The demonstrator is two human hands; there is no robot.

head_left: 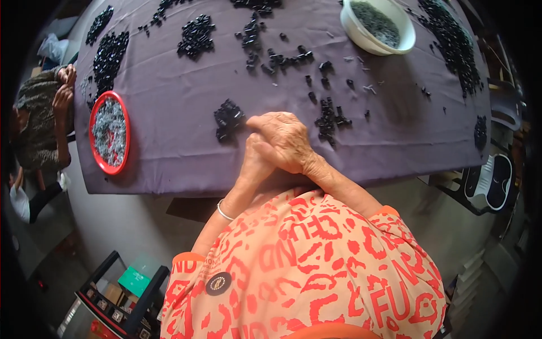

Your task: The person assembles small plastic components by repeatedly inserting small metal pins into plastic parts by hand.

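My right hand (pixel 286 140) lies over my left hand (pixel 261 153) at the table's near edge. The right one is closed, its fingers curled, and its thumb side points left. Most of the left hand's fingers are covered by it; what shows of that hand looks closed too. Anything between them is hidden. Just left of the fingertips sits a small heap of black plastic pieces (pixel 228 120). Another loose cluster of black pieces (pixel 326 121) lies to the right of my hands.
A purple cloth (pixel 169 152) covers the table. At the left stands a red tray (pixel 127 138) of small clear pieces; at the far right, a white bowl (pixel 353 37) of grey pieces. More black heaps (pixel 196 37) lie farther back. A person (pixel 42 124) works at the left edge.
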